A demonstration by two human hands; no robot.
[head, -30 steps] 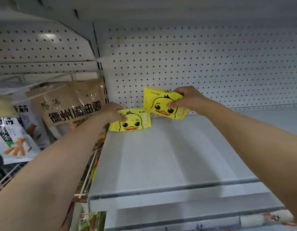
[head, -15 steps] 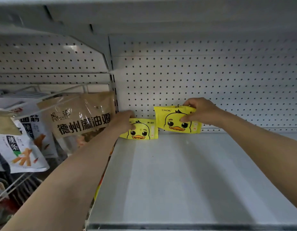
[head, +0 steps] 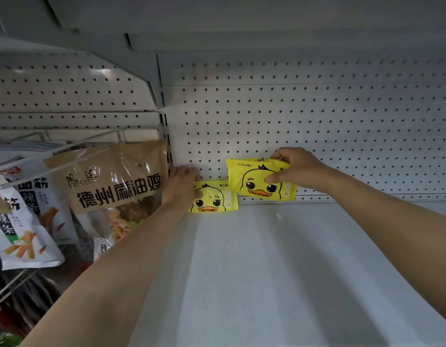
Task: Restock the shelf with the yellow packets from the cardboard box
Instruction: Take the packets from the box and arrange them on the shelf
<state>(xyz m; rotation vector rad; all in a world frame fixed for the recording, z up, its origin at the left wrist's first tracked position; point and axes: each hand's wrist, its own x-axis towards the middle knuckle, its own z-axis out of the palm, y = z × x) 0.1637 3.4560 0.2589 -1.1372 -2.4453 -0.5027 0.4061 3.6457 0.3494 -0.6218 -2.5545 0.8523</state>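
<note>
Looking down along two bare forearms reaching to the back of a grey metal shelf [head: 279, 271], w/ white pegboard back wall [head: 317, 126] behind.

Left hand [head: 180, 187] pressing on the left edge of a yellow duck packet [head: 214, 200], thumb lying across its front; packet leaning at the rear of the shelf against the pegboard, just right of this grip. Fingers curling over the packet's top-left corner, so grip closing on the packet, not spread.

Right hand [head: 295, 171] pinching a second yellow duck packet [head: 259, 180], thumb on the printed duck face, fingers wrapping over the top edge. Packet sitting left of and under this grip, upright, its lower edge near the shelf's rear lip; touching or hovering, can't tell. Overlapping the top-right corner of the first packet.

Left of the left grip, beyond the shelf upright: brown snack bag [head: 109, 176] w/ Chinese lettering hanging in a wire rack [head: 66, 146], white snack bags [head: 19, 221] further left.
</note>
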